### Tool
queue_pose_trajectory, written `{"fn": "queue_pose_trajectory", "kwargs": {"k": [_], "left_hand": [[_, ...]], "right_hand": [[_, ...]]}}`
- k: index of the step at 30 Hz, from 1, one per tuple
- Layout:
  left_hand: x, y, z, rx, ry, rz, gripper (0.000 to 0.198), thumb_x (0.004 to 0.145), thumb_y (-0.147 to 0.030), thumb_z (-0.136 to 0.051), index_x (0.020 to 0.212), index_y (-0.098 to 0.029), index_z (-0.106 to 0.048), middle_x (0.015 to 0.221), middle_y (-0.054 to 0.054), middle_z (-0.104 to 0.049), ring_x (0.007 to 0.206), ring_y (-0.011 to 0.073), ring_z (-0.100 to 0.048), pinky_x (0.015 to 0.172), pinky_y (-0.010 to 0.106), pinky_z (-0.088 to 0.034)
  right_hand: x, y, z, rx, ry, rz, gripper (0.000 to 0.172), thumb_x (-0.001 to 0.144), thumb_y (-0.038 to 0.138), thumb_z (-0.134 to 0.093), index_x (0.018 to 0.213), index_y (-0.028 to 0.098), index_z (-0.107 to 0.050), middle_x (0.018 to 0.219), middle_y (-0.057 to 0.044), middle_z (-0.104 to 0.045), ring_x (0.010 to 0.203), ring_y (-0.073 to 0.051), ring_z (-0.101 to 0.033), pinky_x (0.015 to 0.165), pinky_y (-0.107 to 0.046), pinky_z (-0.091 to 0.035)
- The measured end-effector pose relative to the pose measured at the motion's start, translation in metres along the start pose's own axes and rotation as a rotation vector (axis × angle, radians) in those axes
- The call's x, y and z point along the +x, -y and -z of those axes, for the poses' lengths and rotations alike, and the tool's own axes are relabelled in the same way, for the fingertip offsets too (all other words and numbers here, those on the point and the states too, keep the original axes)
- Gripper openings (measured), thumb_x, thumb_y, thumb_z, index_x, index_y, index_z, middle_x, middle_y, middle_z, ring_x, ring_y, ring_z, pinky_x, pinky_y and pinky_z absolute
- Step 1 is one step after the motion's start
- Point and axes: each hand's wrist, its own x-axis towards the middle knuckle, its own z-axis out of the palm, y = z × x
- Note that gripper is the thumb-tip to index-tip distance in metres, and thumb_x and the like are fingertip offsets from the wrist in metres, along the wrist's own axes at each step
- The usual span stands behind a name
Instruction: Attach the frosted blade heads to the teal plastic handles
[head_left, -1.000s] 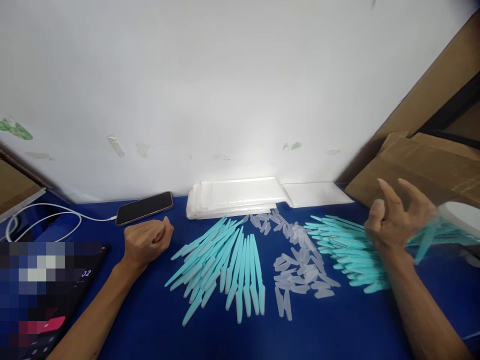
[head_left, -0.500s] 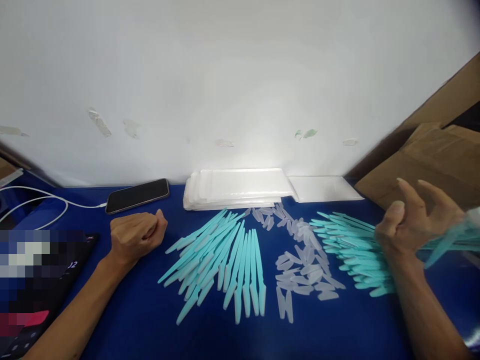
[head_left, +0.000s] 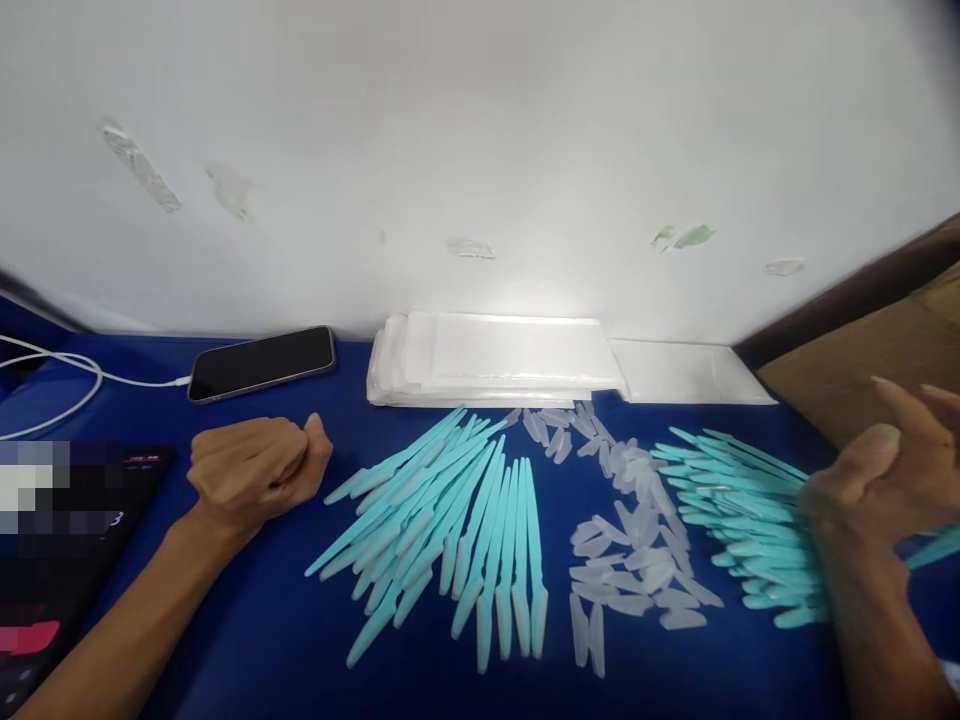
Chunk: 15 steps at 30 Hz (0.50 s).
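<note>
My left hand [head_left: 259, 465] rests on the blue table as a closed fist, with its thumb side turned right and no object showing in it. To its right, a fan of teal eyebrow razors [head_left: 442, 530] lies on the table. My right hand [head_left: 892, 475] is at the right edge, its fingers bent but apart, partly out of view. It is beside a second pile of teal eyebrow razors [head_left: 750, 530], hiding part of it. Between both piles lie many small translucent blade caps [head_left: 637, 560]. A teal piece [head_left: 934, 547] shows beyond my right wrist.
White packets [head_left: 510, 355] are stacked against the wall, with a flat white sheet [head_left: 694, 372] beside them. At the left lie a phone [head_left: 262, 364] on a white cable and a dark screen device [head_left: 82, 570]. A brown cardboard box [head_left: 862, 350] stands at the right.
The camera view has shifted, so the piles and my right hand appear farther right. My right hand's fingers stay apart. My left fist keeps its shape on the table.
</note>
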Motion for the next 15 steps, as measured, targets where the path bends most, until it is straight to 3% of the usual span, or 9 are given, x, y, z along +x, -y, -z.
{"fn": "queue_pose_trajectory", "kwargs": {"k": [7, 15], "left_hand": [[0.000, 0.000, 0.000, 0.002, -0.007, 0.001, 0.051, 0.071, -0.007, -0.076, 0.055, -0.020, -0.029, 0.044, -0.009, -0.027, 0.039, 0.0055, -0.026, 0.041, 0.025, -0.023], [0.009, -0.006, -0.001, -0.044, -0.020, -0.044, 0.052, 0.070, -0.002, -0.069, 0.055, -0.020, -0.023, 0.044, -0.009, -0.026, 0.038, 0.0063, -0.024, 0.039, 0.026, -0.021]], "right_hand": [[0.006, -0.004, -0.001, 0.087, -0.159, 0.076, 0.042, 0.096, 0.036, -0.039, 0.117, 0.023, -0.072, 0.118, -0.014, -0.067, 0.111, -0.036, -0.061, 0.092, -0.059, -0.040], [0.003, -0.018, -0.003, 0.124, -0.079, 0.071, 0.046, 0.098, 0.035, -0.034, 0.111, 0.013, -0.072, 0.111, -0.018, -0.066, 0.108, -0.031, -0.058, 0.094, -0.048, -0.035]]}}
